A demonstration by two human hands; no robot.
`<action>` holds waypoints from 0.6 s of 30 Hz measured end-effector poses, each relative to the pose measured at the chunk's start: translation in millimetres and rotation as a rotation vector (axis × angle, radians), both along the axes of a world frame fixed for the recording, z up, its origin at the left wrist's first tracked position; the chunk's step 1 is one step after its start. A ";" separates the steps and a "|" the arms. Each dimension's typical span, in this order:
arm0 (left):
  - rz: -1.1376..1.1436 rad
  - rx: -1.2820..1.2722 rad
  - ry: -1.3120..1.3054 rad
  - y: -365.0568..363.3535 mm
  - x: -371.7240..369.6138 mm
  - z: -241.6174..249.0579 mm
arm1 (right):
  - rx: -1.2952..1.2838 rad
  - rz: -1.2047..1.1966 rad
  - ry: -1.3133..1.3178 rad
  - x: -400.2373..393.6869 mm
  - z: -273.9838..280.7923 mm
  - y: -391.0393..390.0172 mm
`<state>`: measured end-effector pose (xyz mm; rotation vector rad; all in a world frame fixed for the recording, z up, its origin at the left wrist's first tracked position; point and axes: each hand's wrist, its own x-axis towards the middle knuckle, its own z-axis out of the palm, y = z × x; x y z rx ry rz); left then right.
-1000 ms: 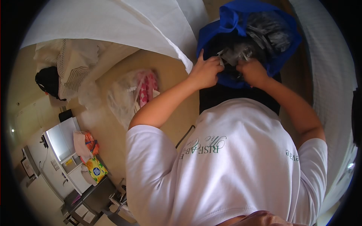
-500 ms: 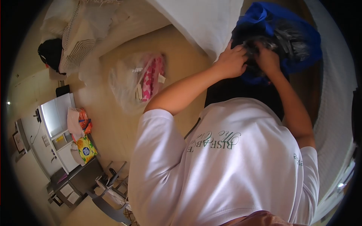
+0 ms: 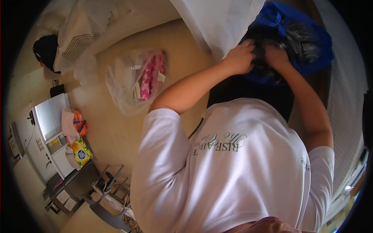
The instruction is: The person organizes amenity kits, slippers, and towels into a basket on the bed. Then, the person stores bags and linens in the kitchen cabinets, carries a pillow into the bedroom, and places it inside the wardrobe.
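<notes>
A blue bag (image 3: 321, 62) lies open at the upper right, against the white-covered bed. Inside it are dark, crinkly plastic (image 3: 264, 48) and a clear shiny plastic packet (image 3: 303, 40). At the bag's near left side, my left hand (image 3: 241, 58) has its fingers curled against the dark plastic. My right hand (image 3: 276, 58) reaches into the bag from the right; its fingers are blurred and hidden among the contents, so what they touch cannot be made out.
A clear plastic bag (image 3: 120, 89) holding a pink patterned item (image 3: 149, 75) lies on the tan floor. White cloth (image 3: 217, 23) hangs beside the blue bag. A dark chair (image 3: 103, 207) and a cabinet (image 3: 50, 116) stand to the left, and a black backpack (image 3: 46, 52) at the upper left.
My right hand has turned and sits deeper among the dark plastic. My left hand's fingers have curled in more. The view has shifted slightly, moving the floor items left.
</notes>
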<state>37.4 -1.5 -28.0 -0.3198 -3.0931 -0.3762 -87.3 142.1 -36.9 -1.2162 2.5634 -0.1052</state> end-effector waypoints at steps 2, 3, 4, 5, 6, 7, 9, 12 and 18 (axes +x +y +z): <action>0.002 0.028 -0.006 3.3 -0.3 4.6 | -0.116 -0.010 -0.044 2.3 2.4 6.6; 0.009 0.049 0.001 3.2 0.2 4.3 | -0.158 0.006 -0.065 2.8 -0.9 9.8; 0.016 0.068 0.008 2.8 0.2 2.6 | -0.201 0.021 -0.087 1.3 -4.7 12.8; 0.016 0.077 0.002 2.1 -0.7 0.2 | -0.129 0.030 -0.092 -2.2 -8.7 14.4; 0.019 0.086 -0.006 1.4 -0.5 -0.4 | -0.057 0.041 -0.100 -2.4 -8.8 12.6; 0.022 0.093 -0.016 1.8 0.2 -0.6 | 0.013 0.052 -0.111 -2.0 -8.3 11.1; 0.025 0.104 0.003 2.4 2.5 -2.6 | -0.031 -0.001 -0.060 3.0 -16.5 6.6; 0.022 0.116 0.017 1.2 3.6 -2.3 | -0.091 0.006 -0.054 3.7 -18.9 4.0; 0.025 0.104 -0.004 3.3 3.0 -1.1 | 0.008 0.099 -0.016 0.8 -14.9 -3.2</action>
